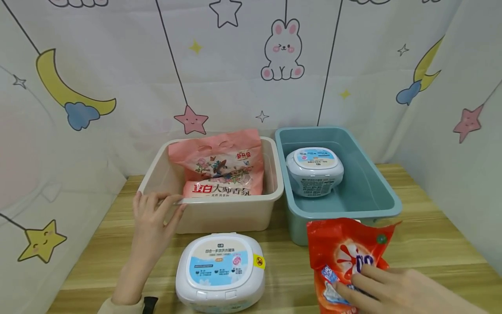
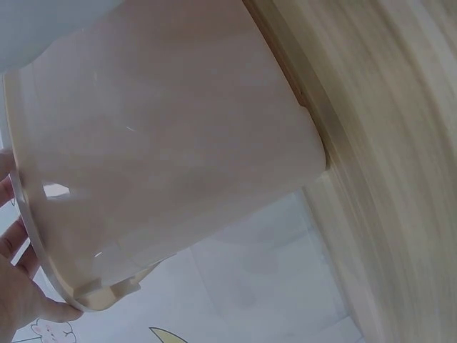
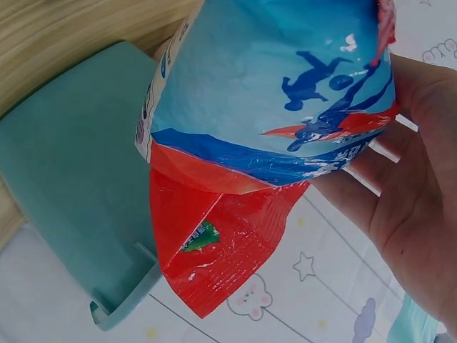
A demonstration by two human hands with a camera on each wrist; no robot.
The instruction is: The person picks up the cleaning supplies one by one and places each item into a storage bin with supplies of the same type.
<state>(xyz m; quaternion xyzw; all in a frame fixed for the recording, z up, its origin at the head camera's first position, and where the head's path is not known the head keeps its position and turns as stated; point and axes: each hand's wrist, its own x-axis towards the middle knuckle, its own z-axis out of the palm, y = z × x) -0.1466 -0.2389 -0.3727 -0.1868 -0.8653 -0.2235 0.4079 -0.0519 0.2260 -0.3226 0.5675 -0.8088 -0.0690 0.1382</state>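
Note:
My left hand grips the front left rim of a cream plastic bin; the left wrist view shows the fingers along that rim. Inside the bin, a pink laundry powder bag leans upright. My right hand holds a red detergent bag in front of the teal bin. In the right wrist view, the blue printed back of the detergent bag faces the camera, with the fingers behind it. A white tub of laundry pods sits in the teal bin.
A second white laundry pod tub stands on the wooden table in front of the cream bin, between my hands. The two bins stand side by side against a white patterned cloth backdrop. More cloth hangs at both sides.

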